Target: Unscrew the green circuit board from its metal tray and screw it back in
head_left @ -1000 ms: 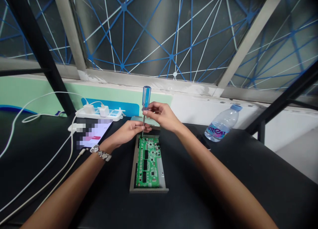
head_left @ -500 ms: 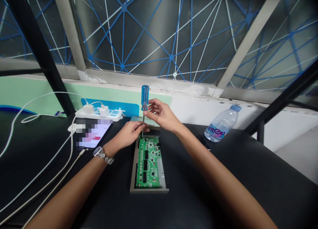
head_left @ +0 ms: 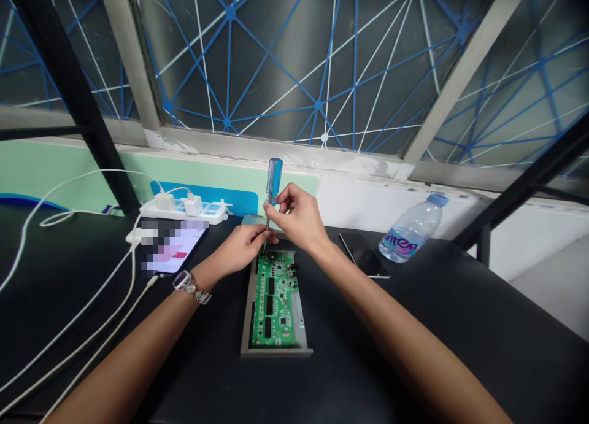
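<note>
A screwdriver (head_left: 274,177) with a clear blue handle stands nearly upright, leaning slightly right, its tip down at the far left corner of a green circuit board (head_left: 279,301). The board lies in a shallow grey metal casing (head_left: 249,316) on the black table. My right hand (head_left: 301,218) pinches the bottom of the handle between thumb and curled fingers. Lower down, the fingers of my left hand (head_left: 240,246) close round the metal shaft, just above the board's far edge. What the tip touches is too small to make out.
A bottle (head_left: 409,229) and a dark phone (head_left: 365,257) lie to the right. On the left are a lit phone (head_left: 181,252), a white power strip (head_left: 209,212) with plugs, and trailing white cables (head_left: 110,316). Behind the casing sits a flat greenish piece (head_left: 253,220), partly hidden.
The screwdriver's handle has tipped to the right. My right hand's fingers have curled in more, and its wrist and forearm have shifted, uncovering the dark phone. My left hand stays nearly still.
</note>
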Action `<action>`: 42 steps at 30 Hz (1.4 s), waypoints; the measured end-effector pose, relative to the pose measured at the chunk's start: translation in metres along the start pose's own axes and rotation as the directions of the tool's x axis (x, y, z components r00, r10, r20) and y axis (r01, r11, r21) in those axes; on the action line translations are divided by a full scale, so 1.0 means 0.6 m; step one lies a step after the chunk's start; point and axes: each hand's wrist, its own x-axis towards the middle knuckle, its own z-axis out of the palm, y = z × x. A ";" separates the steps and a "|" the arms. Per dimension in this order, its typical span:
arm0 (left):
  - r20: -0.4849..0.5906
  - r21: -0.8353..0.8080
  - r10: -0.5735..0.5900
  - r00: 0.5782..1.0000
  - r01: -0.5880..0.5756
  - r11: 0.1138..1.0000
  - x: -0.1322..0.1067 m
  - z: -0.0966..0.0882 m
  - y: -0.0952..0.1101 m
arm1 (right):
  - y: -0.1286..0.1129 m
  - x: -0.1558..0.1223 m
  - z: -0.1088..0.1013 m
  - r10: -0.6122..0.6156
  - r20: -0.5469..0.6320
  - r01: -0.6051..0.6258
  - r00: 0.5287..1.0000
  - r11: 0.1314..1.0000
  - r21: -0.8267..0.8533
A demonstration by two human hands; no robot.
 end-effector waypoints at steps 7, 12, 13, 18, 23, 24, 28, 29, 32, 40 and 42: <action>0.028 -0.043 -0.027 0.999 0.028 0.999 0.000 0.001 -0.001 | 0.007 0.015 -0.016 0.029 0.199 -0.073 0.980 0.973 0.218; 0.033 -0.057 -0.020 0.999 0.022 0.998 -0.002 0.000 -0.002 | 0.020 0.027 -0.026 0.029 0.294 -0.134 0.955 0.929 0.344; 0.035 -0.054 -0.018 0.999 0.019 0.998 -0.002 -0.001 -0.003 | 0.021 0.027 -0.027 0.022 0.299 -0.131 0.954 0.928 0.350; 0.062 -0.022 -0.009 0.998 0.010 1.000 -0.002 -0.003 0.000 | 0.019 0.025 -0.026 -0.042 0.300 -0.058 0.953 0.947 0.316; 0.121 0.308 -0.022 0.992 -0.017 0.951 -0.013 -0.011 0.000 | 0.014 0.022 -0.023 -0.072 0.241 0.023 0.968 0.979 0.204; 0.135 0.398 -0.044 0.990 -0.013 0.917 -0.017 -0.012 -0.001 | 0.013 0.022 -0.023 -0.077 0.236 0.031 0.969 0.981 0.191; 0.153 0.607 -0.184 0.971 0.055 0.792 -0.030 -0.011 0.001 | 0.009 0.020 -0.023 -0.067 0.220 0.041 0.973 0.992 0.121; 0.138 0.648 -0.215 0.967 0.077 0.758 -0.032 -0.008 0.005 | 0.008 0.019 -0.023 -0.063 0.210 0.042 0.976 0.994 0.101; 0.096 0.750 -0.299 0.950 0.128 0.649 -0.035 0.004 0.021 | 0.001 0.017 -0.023 -0.058 0.183 0.051 0.981 0.998 0.043; 0.016 0.793 -0.329 0.944 0.189 0.579 -0.036 0.040 0.042 | -0.013 0.010 -0.015 0.014 0.115 -0.012 0.993 1.000 -0.013; -0.008 0.795 -0.323 0.946 0.202 0.572 -0.037 0.045 0.042 | -0.014 0.007 -0.011 0.014 0.075 -0.012 0.997 1.000 -0.026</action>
